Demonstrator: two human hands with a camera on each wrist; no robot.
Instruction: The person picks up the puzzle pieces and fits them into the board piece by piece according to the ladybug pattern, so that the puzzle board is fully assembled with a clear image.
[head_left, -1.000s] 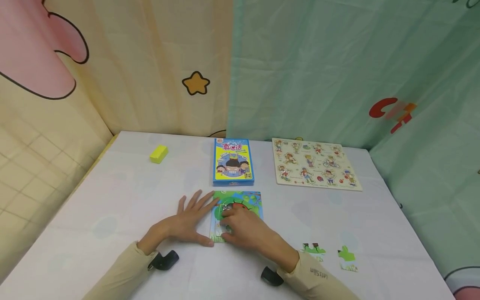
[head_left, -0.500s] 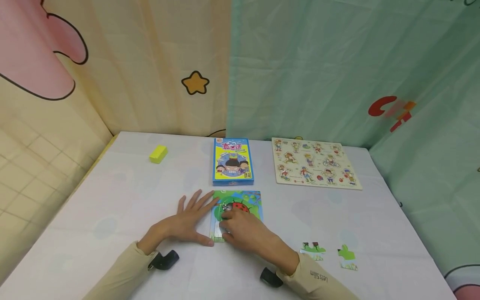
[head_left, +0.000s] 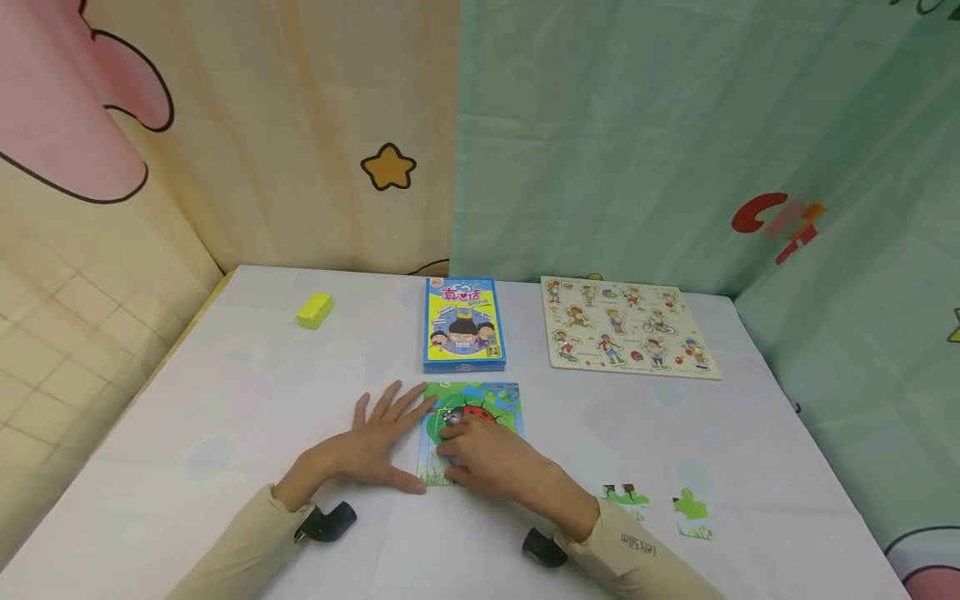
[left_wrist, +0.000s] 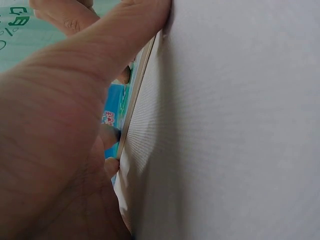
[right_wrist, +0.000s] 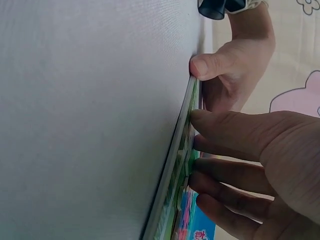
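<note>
A ladybug jigsaw puzzle (head_left: 510, 400) lies flat on the white table in front of me. My left hand (head_left: 375, 450) spreads its fingers along the puzzle's left side, fingertips over its upper left edge and thumb at the lower left corner. With its fingertips on the puzzle's lower middle, my right hand (head_left: 491, 458) presses the pieces there; in the right wrist view its fingers (right_wrist: 230, 175) are fairly straight. The right hand hides the puzzle's lower right part. Two loose green puzzle pieces, one (head_left: 626, 497) partly behind the right sleeve and another (head_left: 692, 508) farther right, lie on the table.
Just beyond the puzzle lies a blue and yellow box (head_left: 465, 325). A wooden board with printed figures (head_left: 630, 329) is at the back right, and a yellow block (head_left: 315, 310) at the back left. Printed curtains (head_left: 592, 150) stand behind the table (head_left: 225, 375).
The right fingers have shifted slightly on the puzzle, and a piece at its lower left, earlier sitting off its place, now lies flush. My left hand has stayed put.
</note>
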